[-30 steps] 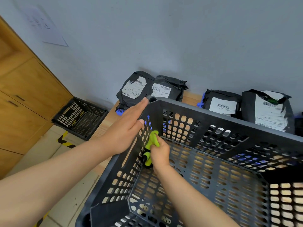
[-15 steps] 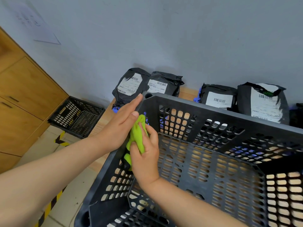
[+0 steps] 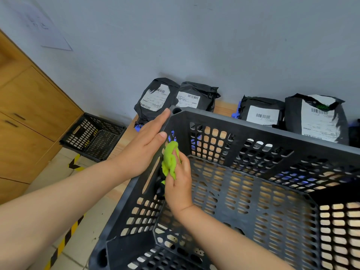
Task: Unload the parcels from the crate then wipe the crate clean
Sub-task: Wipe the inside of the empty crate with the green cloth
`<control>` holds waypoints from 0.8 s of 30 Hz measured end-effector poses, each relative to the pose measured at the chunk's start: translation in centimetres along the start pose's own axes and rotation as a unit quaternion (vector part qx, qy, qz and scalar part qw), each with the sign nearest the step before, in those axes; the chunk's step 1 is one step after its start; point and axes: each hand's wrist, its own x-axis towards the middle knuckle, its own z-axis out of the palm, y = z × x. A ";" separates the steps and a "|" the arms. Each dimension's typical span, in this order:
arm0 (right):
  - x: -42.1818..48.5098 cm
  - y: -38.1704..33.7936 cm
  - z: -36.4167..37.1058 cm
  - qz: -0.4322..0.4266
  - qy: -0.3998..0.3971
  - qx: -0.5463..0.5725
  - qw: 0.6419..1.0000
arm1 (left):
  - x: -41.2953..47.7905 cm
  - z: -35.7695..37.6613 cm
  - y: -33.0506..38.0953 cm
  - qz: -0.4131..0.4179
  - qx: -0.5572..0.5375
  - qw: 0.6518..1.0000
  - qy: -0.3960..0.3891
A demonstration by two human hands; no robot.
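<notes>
We note our right hand point(image 3: 179, 185), clutching the green cloth point(image 3: 169, 161), has risen up the crate point(image 3: 253, 130) wall; left hand point(image 3: 144, 151) stays flat outside.

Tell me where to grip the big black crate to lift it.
Probably the long handle slot in the crate's left wall, from outside, hooking through under the rim. The left hand lies flat on that wall; the right hand holds the green cloth inside.

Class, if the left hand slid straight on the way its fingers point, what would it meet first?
The left hand would likely meet a black parcel beyond the crate corner; depth unclear.
</notes>
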 end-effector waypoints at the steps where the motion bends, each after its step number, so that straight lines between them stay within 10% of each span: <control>1: 0.0 0.7 -0.1 0.010 -0.012 -0.030 0.999 | -0.1 0.0 0.0 -0.002 0.002 1.000 0.000; 24: -1.6 5.3 -0.4 0.157 -0.223 -0.240 0.932 | -0.8 0.1 0.0 0.023 0.055 0.995 0.081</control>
